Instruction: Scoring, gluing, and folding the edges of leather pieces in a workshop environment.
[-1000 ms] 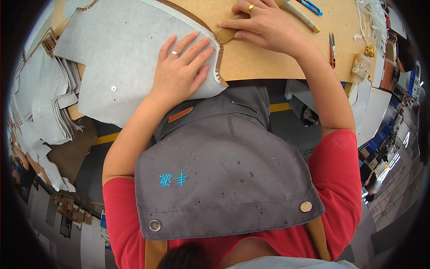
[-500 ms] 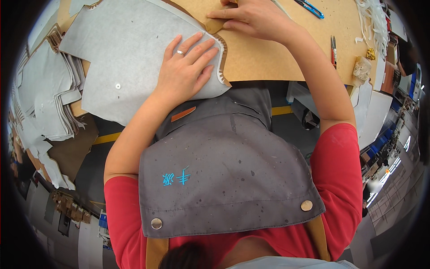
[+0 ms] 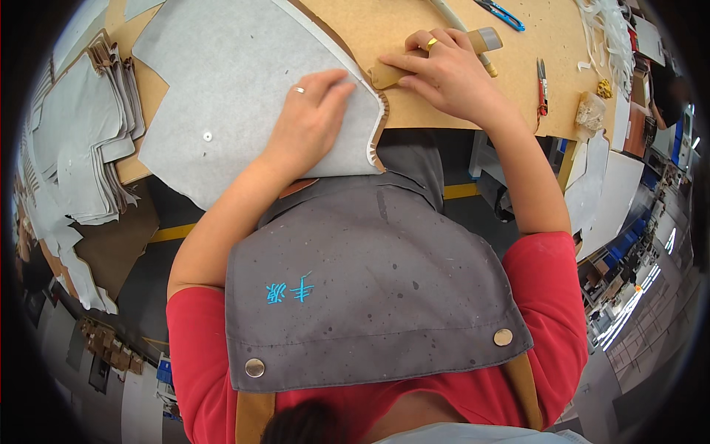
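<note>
A large panel (image 3: 229, 89), pale grey-white on its upper face with a brown leather-like border, lies on the tan work board. Its curved right edge carries a row of small cuts. Over the panel near that edge is my left hand (image 3: 310, 122), a ring on it, fingers bent and slightly blurred; I cannot see anything in them. My right hand (image 3: 451, 78) grips a tan stick-like tool (image 3: 486, 39) with a grey band at its far end. The tool's broad, flat tip (image 3: 383, 75) meets the panel's edge at the start of the notched curve.
Blue-handled snips (image 3: 503, 15) lie at the far right, with a red-handled pointed tool (image 3: 542, 89) nearer. A pale rod (image 3: 450, 15) crosses behind the tan tool. White strips (image 3: 610, 33) and a yellowish block (image 3: 589, 111) sit at the right edge. Stacked grey pieces (image 3: 81, 148) stand left.
The panel has turned and shifted right and toward me. My left hand has gone from lying flat to bent fingers. My right hand has come nearer and rightward with the tan tool.
</note>
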Motion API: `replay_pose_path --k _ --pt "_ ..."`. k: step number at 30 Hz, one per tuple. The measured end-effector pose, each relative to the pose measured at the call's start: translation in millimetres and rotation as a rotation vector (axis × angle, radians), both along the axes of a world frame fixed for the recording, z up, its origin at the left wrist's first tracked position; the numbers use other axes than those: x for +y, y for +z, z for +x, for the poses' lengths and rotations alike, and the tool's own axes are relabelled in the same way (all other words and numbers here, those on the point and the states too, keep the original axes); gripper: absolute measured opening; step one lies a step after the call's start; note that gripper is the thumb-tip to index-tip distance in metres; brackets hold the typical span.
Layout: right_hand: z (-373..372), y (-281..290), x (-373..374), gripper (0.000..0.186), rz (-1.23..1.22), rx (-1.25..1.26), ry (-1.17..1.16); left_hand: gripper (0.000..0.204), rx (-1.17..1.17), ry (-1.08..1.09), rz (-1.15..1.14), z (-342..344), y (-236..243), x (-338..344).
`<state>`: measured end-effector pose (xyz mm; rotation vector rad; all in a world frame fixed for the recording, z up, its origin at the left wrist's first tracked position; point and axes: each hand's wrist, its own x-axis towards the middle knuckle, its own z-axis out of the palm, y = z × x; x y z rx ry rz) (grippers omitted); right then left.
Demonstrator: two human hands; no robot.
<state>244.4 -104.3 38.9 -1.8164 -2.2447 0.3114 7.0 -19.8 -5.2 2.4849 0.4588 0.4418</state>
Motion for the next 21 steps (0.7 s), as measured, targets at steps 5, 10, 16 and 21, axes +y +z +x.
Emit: replay_pose_path --k 5,10,16,21 --pt "-3 6 3 0.03 -0.048 -0.12 0.044 0.035 0.117 0.041 0.126 2 8 11" --pt "-4 3 13 0.029 -0.046 -0.124 0.077 0.037 0.119 0.043 0.279 2 7 10" --pt "-3 -1 29 0.031 -0.022 -0.114 0.091 0.036 0.13 0.036 0.255 4 7 11" --pt "-4 -2 49 0.034 0.033 -0.114 0.134 0.036 0.122 0.034 0.225 4 9 13"
